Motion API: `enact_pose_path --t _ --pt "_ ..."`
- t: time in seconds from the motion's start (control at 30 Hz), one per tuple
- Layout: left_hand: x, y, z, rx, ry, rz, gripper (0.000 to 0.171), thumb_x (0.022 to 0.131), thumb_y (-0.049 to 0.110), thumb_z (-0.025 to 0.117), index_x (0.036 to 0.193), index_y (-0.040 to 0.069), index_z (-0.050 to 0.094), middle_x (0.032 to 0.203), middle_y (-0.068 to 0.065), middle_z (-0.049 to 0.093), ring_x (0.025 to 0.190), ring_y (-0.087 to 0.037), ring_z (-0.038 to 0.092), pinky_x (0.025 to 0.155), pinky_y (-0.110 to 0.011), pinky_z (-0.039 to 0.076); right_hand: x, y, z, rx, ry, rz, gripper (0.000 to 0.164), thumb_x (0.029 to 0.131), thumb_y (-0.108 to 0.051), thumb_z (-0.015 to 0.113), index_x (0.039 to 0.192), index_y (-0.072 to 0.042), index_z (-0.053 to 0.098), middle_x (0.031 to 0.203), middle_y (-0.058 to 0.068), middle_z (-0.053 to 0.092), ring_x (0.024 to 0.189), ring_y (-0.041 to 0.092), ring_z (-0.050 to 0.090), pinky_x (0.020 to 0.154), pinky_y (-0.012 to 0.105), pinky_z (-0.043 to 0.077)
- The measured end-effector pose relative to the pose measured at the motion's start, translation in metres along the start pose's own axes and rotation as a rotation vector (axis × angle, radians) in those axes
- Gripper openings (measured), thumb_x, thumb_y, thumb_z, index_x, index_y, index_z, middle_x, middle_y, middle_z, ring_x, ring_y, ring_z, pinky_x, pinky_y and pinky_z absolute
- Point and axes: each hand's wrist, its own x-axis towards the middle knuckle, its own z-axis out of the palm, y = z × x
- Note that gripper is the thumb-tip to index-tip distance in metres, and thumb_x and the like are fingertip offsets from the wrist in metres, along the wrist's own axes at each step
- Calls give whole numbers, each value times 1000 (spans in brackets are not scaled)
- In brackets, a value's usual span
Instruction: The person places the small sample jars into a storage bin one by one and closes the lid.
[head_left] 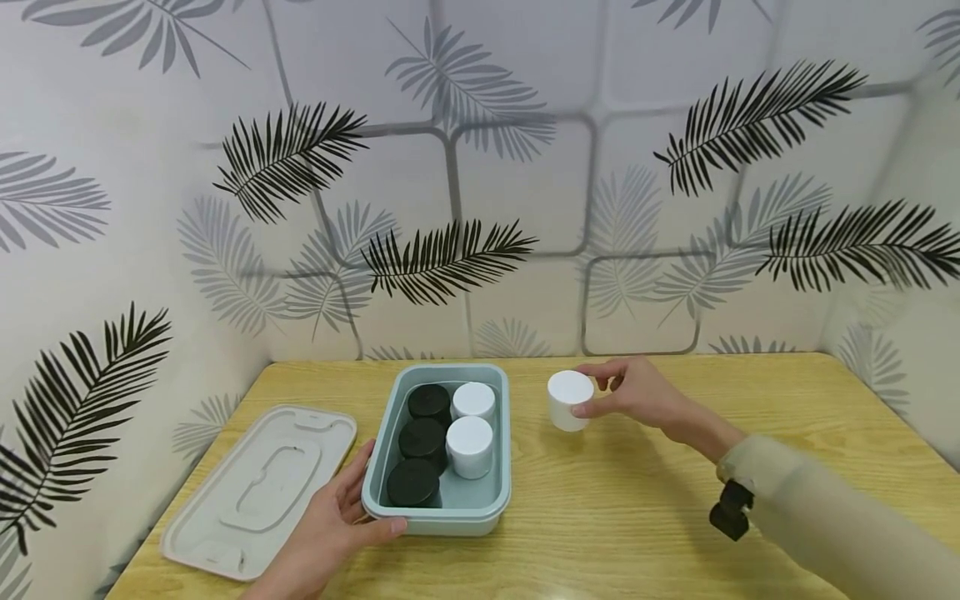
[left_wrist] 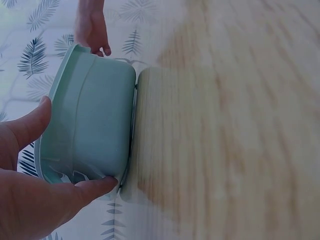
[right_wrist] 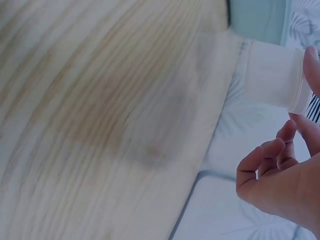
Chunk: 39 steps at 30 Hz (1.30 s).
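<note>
A light blue-green plastic box sits on the table, holding three black-lidded jars in a left column and two white jars beside them. My left hand grips the box's near left corner, thumb at the near rim and fingers along the left side. In the left wrist view, a fingertip reaches low on the box wall. To the right of the box, my right hand pinches another white jar upright between thumb and fingers. The right wrist view shows this jar raised off the wood.
A pale rectangular lid lies flat on the table, left of the box. The wooden table ends at the back against a wall covering with printed leaves. A black device is strapped at my right wrist.
</note>
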Motion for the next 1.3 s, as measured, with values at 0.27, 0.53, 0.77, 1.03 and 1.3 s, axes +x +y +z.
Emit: enact_pose_path --t 0.27,0.53,0.77,1.03,1.3 --pt "1 -1 0 6 -2 3 109 86 2 87 169 6 17 171 -16 24 148 -39 40 99 -27 51 -7 -36 24 35 -4 -19 62 76 -25 97 133 -12 76 92 9 45 78 23 36 61 29 30" --pt "0 0 -1 21 2 -16 111 86 4 88 170 7 16 172 -15 21 149 -38 39 100 -28 52 -10 -68 47 66 -13 -49 62 74 -22 98 130 -9 77 83 4 43 77 21 37 60 28 29" --pt "0 0 0 6 0 -4 109 87 3 87 169 5 16 172 -16 22 149 -39 39 100 -27 51 -10 -78 50 82 -16 -43 57 76 -21 97 128 -10 78 87 4 55 70 17 40 57 26 31" --pt "1 -1 1 -7 -9 15 108 87 1 86 169 5 16 171 -16 23 148 -39 40 99 -27 51 -15 -83 56 159 -79 -45 50 79 -20 95 126 -12 79 92 2 63 67 14 46 58 24 34" --pt "0 0 -1 28 -4 -2 110 86 3 88 169 5 16 172 -17 21 148 -40 40 99 -27 52 -20 -87 73 217 -132 -49 46 81 -22 92 125 -12 79 93 2 64 72 17 53 61 25 38"
